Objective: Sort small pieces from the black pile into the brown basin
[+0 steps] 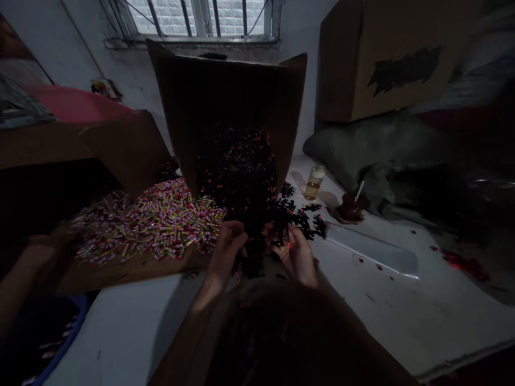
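Mostly, the small black pieces spill in a heap from the tipped cardboard box toward both hands, at twelve o'clock from them. Left hand, fingers curled inward, pinches pieces at the heap's near edge. Right hand, palm up and half-cupped, holds several black bits. Both forearms reach forward, wrists near together. Colourful wrapped pieces lie at ten o'clock; a small bottle stands at two o'clock.

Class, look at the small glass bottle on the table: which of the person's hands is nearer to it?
Right. The right hand lies below-left of the small glass bottle; the left hand is farther left, across the black pieces.
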Available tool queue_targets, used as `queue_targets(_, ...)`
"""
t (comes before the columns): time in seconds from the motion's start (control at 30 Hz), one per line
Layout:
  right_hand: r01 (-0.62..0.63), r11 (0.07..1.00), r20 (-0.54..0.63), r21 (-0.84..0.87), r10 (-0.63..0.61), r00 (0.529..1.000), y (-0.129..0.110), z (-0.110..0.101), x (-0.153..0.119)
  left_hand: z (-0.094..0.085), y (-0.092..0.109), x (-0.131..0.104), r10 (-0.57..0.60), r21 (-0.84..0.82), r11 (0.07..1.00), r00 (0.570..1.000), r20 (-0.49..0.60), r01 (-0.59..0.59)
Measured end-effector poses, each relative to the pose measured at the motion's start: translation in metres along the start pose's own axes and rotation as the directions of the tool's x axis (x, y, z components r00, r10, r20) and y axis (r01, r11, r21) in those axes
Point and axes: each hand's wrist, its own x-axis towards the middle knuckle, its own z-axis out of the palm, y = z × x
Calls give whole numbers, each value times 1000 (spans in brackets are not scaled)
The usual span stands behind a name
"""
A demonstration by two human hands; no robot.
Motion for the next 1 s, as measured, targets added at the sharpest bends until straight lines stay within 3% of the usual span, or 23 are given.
queue_targets(0.1, -93, 995, 47, -42, 95, 994, 2, -1, 1, 2, -8, 1, -6, -13, 1000, 1000, 12, 6)
queue_targets(0.23, -145, 968, -8, -204, 147, 989, 6, -7, 4, 9, -9, -1, -2, 19, 1000, 1000, 21, 1)
queue_targets(0.43, -113, 938, 69, -328, 143, 987, 17, -15, 8, 7, -11, 2, 106, 216, 974, 981, -165, -69)
queue_targets(0.53, -89, 905, 85, -416, 136, 987, 18, -14, 6, 3, -16, 5, 86, 243, 969, 979, -185, -40)
queue_targets(0.83, 108, 791, 208, -602, 24, 978, 11, -12, -3, 3, -17, 5, 156, 239, 961, 987, -40, -142)
queue_targets(0.93, 210, 642, 240, -738, -41, 970, 7, -10, -6, 2, -17, 5, 238, 343, 910, 971, 32, -234)
queue_targets(1.0, 286, 530, 281, -799, -92, 955, 4, -9, -7, 1, -18, 5, 221, 354, 906, 973, 71, -232)
